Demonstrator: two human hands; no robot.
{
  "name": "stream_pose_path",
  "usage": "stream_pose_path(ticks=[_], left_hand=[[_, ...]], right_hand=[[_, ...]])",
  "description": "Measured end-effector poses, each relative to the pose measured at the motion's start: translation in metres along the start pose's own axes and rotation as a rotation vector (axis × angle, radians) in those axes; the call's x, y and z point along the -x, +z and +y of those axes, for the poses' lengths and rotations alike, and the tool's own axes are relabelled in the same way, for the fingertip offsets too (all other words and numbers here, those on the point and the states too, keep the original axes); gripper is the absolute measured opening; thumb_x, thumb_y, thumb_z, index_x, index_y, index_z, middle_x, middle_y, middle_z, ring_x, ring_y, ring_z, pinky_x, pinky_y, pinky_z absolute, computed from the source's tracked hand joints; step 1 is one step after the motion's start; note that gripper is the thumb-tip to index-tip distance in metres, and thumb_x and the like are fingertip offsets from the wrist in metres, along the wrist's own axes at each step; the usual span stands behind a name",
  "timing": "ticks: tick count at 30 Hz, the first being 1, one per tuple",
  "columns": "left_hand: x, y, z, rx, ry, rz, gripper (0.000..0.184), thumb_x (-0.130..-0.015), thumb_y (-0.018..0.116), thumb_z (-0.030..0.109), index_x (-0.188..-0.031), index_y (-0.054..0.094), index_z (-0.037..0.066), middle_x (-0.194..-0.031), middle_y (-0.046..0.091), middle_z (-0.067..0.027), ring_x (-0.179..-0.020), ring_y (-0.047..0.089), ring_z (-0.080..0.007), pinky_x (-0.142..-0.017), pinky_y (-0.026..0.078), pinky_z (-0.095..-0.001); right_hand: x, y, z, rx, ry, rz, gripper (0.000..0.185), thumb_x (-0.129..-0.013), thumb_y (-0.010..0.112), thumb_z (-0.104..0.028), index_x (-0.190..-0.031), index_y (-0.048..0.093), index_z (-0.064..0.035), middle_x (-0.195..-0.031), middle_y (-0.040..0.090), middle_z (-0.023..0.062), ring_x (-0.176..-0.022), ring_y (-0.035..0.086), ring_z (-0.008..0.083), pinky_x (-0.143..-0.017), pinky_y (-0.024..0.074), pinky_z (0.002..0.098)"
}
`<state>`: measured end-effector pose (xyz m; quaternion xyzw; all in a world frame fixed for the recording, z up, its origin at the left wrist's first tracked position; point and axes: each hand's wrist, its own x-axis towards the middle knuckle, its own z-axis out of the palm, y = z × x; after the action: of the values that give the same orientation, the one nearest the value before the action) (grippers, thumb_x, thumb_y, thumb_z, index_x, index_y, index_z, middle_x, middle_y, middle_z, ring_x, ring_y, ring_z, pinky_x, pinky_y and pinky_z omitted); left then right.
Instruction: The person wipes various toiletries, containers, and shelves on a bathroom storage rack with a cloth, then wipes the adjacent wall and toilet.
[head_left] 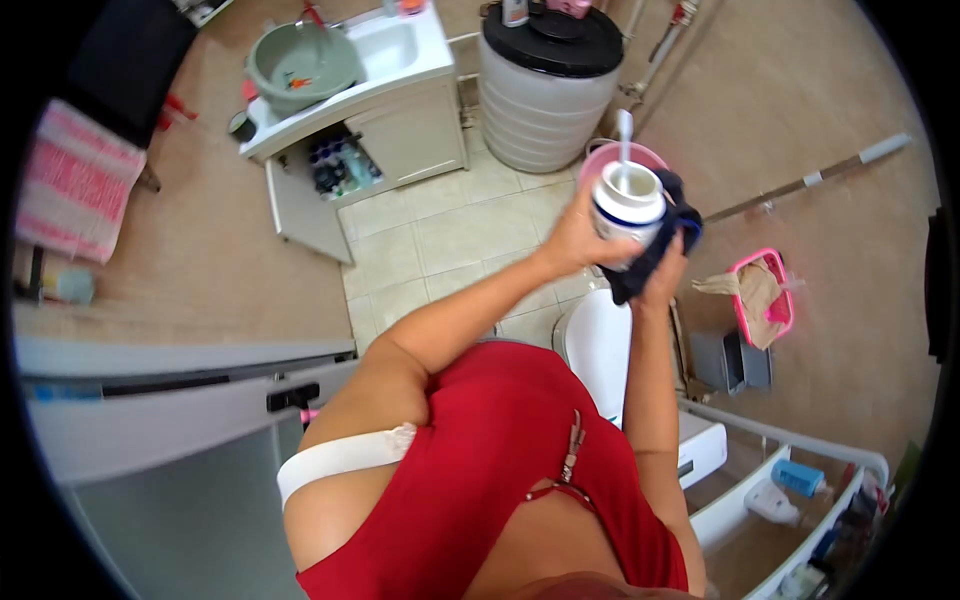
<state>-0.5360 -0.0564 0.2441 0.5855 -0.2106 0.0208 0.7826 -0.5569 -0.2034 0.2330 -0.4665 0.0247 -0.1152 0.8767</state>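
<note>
My left hand (580, 238) is wrapped around a white ceramic toothbrush cup (625, 222) with a dark blue band near its rim. A white toothbrush (625, 150) stands upright in the cup, bristle end up. On the other side, my right hand (662, 282) grips a dark navy cloth (650, 262), which is bunched against the cup's side. Part of my right fingers is hidden by the cloth. Both hands are held out in front of me, above the tiled floor and near a pink bucket (600, 158).
A sink cabinet (410, 130) with an open door (295, 215) carries a green basin (270, 75). Beside it is a lidded water barrel (540, 120). The toilet (600, 350) stands below my hands; a pink wall basket (738, 300) and a pole (800, 180) are to the right.
</note>
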Motion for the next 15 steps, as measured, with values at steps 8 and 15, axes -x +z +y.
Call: stream_pose_path(ticks=[8, 15], left_hand=[[-0.051, -0.169, 0.048, -0.089, -0.181, -0.181, 0.093, -0.062, 0.087, 0.027, -0.137, 0.039, 0.001, -0.129, 0.052, -0.0098, -0.120, 0.049, -0.0183, -0.106, 0.035, -0.0331], [-0.070, -0.261, 0.077, -0.192, -0.246, -0.192, 0.099, -0.059, 0.084, 0.030, -0.141, 0.038, 0.001, -0.130, 0.054, -0.0102, -0.121, 0.051, -0.0197, -0.106, 0.035, -0.0329]], right_hand=[[-0.069, 0.140, 0.056, 0.054, 0.055, -0.294, 0.043, -0.100, 0.047, -0.030, -0.129, 0.054, 0.0011, -0.124, 0.059, 0.0082, -0.112, 0.057, 0.0161, -0.099, 0.0419, 0.0289], [-0.121, 0.207, 0.107, 0.165, 0.278, -0.332, 0.049, -0.103, 0.039, -0.037, -0.134, 0.047, 0.0001, -0.125, 0.060, 0.0118, -0.106, 0.062, 0.0186, -0.091, 0.0517, 0.0312]])
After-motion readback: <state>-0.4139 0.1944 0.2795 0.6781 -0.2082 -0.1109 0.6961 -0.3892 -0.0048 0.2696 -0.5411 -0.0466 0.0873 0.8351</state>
